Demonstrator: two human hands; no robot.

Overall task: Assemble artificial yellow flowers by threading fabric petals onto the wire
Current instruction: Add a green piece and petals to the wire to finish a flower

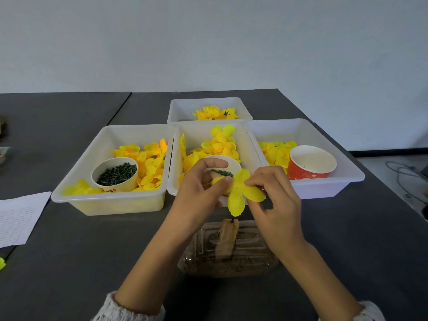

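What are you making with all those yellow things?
A person is putting together a fake yellow flower. Both hands, the left hand and the right hand, pinch one yellow fabric petal piece above a clear plastic container. Behind them, white trays hold more loose petals, and a paper cup holds small green stems. Finished flowers lie in the far tray.

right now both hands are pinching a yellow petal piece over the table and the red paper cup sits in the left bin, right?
Not quite. The red paper cup sits in the right bin, not the left one. The head view shows it. The rest holds: the left hand and right hand both pinch the yellow petal piece.
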